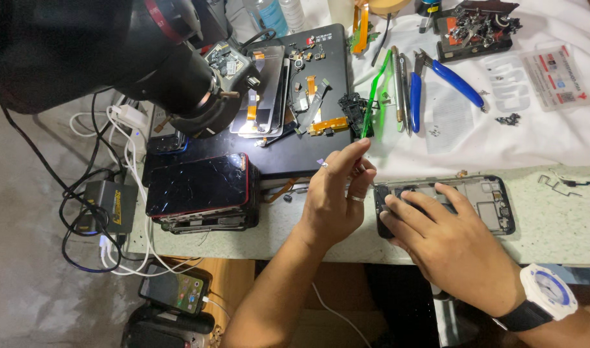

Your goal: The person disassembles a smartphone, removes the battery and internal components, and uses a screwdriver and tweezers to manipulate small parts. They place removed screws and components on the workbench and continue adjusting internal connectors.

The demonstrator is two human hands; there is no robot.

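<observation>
A small part is pinched in the left hand [337,196]; the opened phone frame [446,203] is pressed flat by the right hand [450,241]. Careful seating is judged to be called for.

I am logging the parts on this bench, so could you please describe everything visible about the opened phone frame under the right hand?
The phone frame is a dark, flat rectangular shell lying lengthwise on the speckled worktop, open side up. Its inside shows grey metal plates and small components; no screen is fitted. The right hand rests its fingers on the frame's left end. The left hand hovers beside that end; contact cannot be told.
</observation>
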